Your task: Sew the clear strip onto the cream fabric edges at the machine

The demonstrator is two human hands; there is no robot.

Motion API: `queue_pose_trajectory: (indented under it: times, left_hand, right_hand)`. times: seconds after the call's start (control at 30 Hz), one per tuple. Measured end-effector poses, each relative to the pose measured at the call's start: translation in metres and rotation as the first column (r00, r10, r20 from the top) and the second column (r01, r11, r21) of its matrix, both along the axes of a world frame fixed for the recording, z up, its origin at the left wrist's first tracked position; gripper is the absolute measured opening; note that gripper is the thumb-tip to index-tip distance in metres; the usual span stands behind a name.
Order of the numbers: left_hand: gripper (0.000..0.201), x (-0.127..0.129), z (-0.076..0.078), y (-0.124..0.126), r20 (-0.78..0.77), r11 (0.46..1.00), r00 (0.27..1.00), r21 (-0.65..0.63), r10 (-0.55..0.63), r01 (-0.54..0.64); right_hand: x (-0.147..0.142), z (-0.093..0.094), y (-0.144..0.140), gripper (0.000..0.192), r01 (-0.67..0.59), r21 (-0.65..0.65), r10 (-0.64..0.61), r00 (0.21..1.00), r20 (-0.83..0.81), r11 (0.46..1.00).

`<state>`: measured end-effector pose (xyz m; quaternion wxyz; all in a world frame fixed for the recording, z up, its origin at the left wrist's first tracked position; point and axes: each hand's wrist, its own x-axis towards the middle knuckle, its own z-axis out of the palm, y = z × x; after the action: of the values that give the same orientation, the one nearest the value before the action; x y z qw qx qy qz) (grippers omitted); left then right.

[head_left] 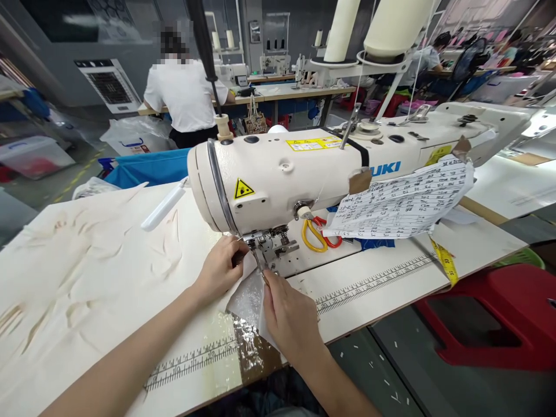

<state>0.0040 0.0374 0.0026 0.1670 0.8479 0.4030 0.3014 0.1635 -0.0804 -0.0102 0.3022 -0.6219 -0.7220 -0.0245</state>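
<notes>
A white sewing machine [269,174] stands across the table, its needle area low at its left end. My left hand [220,267] is closed at the left of the presser foot, fingertips pinched together; what they hold is hidden. In front of the needle, my right hand [292,310] grips a slim metal tool [259,259], perhaps tweezers, whose tip points up to the presser foot. A piece of thin white cloth [247,298] lies beneath and between both hands, in part over the table's front edge.
Yellow-handled scissors [313,236] and red-handled scissors [333,238] lie behind the needle area. A handwritten sheet [399,200] hangs on the machine. Pale cloth pieces [87,255] spread at left. A tape measure [445,262] hangs over the edge near a red stool [499,313]. A person [185,95] sits ahead.
</notes>
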Motion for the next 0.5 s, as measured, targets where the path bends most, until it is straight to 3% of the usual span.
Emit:
queue_pose_trajectory:
  times: [0.1,0.33,0.5]
  left_hand:
    - [0.014,-0.0004,-0.0013,0.0,-0.001,0.999,1.0,0.034,0.002,-0.002]
    - [0.021,-0.0057,-0.0016,0.0007,0.083,0.994,0.996,-0.102,0.04,-0.031]
    - [0.02,-0.0064,-0.0006,0.0003,0.082,0.999,0.997,-0.034,0.013,-0.01]
  right_hand:
    - [0.0002,0.0005,-0.0002,0.032,-0.005,0.002,0.005,1.0,-0.004,1.0]
    - [0.0009,0.0012,0.0002,0.031,-0.013,0.01,0.013,0.999,-0.043,1.0]
    - [0.0005,0.0003,0.0018,0.03,0.004,0.023,-0.003,1.0,-0.028,1.0]
